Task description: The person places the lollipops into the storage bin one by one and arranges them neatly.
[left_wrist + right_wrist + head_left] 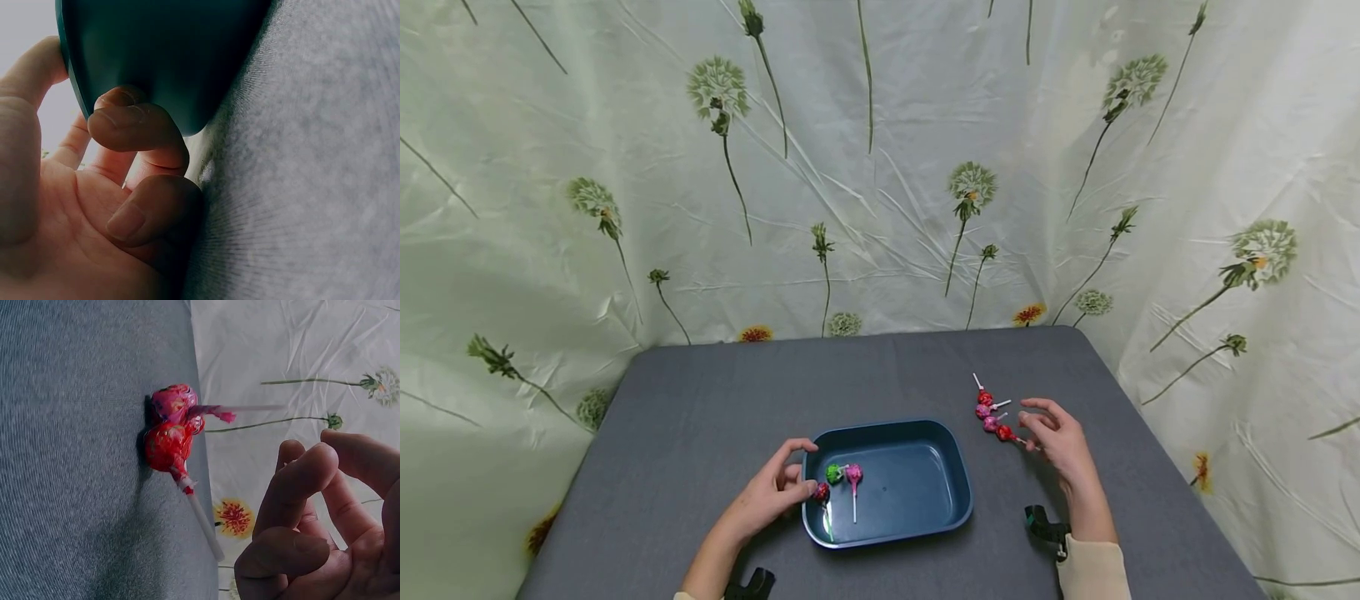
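Note:
My left hand point(767, 492) grips the left end of a blue tray point(887, 545), with fingertips at its rim. Its curled fingers point(140, 125) lie against the outer wall in the left wrist view. Inside the tray are a green lollipop point(833, 473), a pink lollipop point(853, 473) and a dark red lollipop point(822, 492) beside the left thumb. To the right of the tray, a row of red and pink lollipops lies on the table; the nearest is a red lollipop point(165, 447). Close to their sticks, my right hand point(1060, 442) hovers with loosely bent fingers and nothing held.
A dark grey cloth covers the table point(737, 383). Behind it and along the sides hangs a pale curtain point(895, 208) printed with dandelions. Black wrist straps show at both wrists, the right strap point(1045, 529) by a cream sleeve point(1093, 571).

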Available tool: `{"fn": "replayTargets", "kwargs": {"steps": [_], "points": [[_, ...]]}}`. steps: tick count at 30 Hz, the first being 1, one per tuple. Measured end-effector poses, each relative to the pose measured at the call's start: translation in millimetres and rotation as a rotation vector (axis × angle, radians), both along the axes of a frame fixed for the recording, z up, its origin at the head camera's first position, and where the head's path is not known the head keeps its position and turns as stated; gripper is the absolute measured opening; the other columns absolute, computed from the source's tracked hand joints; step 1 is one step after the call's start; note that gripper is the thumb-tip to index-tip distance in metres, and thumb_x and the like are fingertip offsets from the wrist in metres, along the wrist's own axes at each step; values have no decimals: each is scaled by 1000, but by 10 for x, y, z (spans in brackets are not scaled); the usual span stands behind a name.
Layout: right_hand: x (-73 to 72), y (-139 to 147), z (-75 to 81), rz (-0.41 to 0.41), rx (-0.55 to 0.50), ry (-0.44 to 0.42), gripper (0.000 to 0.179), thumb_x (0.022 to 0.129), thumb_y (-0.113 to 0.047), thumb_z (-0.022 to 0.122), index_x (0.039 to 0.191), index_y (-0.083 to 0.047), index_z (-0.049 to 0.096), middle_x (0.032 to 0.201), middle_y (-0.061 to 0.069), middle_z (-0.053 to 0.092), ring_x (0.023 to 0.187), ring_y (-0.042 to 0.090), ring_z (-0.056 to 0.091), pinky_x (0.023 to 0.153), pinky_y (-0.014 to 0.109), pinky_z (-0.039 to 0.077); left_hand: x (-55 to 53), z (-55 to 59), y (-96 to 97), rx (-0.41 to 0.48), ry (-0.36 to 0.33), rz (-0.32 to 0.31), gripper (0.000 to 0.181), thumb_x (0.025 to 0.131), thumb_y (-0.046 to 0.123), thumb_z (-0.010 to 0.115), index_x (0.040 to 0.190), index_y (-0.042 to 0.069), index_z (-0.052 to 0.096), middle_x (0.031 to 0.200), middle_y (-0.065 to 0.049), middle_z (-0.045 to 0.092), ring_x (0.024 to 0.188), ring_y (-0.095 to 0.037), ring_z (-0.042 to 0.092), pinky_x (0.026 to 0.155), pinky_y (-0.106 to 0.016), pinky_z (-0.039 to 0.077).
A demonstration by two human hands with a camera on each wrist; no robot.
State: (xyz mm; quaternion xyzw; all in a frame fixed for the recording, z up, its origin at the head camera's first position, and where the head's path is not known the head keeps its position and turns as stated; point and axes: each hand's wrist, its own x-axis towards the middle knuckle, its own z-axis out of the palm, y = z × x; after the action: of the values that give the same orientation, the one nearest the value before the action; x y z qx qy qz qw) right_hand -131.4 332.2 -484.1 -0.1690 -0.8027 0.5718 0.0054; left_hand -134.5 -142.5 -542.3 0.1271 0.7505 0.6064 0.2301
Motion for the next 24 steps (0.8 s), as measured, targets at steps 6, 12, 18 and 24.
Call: {"fn": "replayTargets", "kwargs": {"steps": [6,12,18,24], "points": [[-48,47,-52,21,-9,3,44,106,-23,66,145,-5,55,92,-7,74,61,9,60,56,28,42,-8,-8,-10,11,-1,0,54,104,19,67,148,14,37,76,3,54,60,-10,48,58,-26,45],[-80,72,-114,34,-29,0,44,106,-22,66,143,-3,55,89,-7,74,59,8,60,55,27,42,-8,-12,-7,18,7,-11,54,104,18,66,149,12,37,76,2,53,59,-9,48,57,-26,45],[-99,59,-227,53,-14,-42,43,107,-24,65,144,-4,55,90,-7,71,61,9,57,57,28,41,-4,1,-9,14,-2,-5,56,104,19,67,150,12,37,76,2,54,59,-10,48,58,-26,45],[-101,20,-333,89,-43,-76,44,106,-23,65,145,-4,54,77,-8,64,59,9,53,55,26,41,-7,-20,-10,16,8,-16,55,104,18,67,150,11,37,76,2,53,59,-9,48,57,-26,45]]}}
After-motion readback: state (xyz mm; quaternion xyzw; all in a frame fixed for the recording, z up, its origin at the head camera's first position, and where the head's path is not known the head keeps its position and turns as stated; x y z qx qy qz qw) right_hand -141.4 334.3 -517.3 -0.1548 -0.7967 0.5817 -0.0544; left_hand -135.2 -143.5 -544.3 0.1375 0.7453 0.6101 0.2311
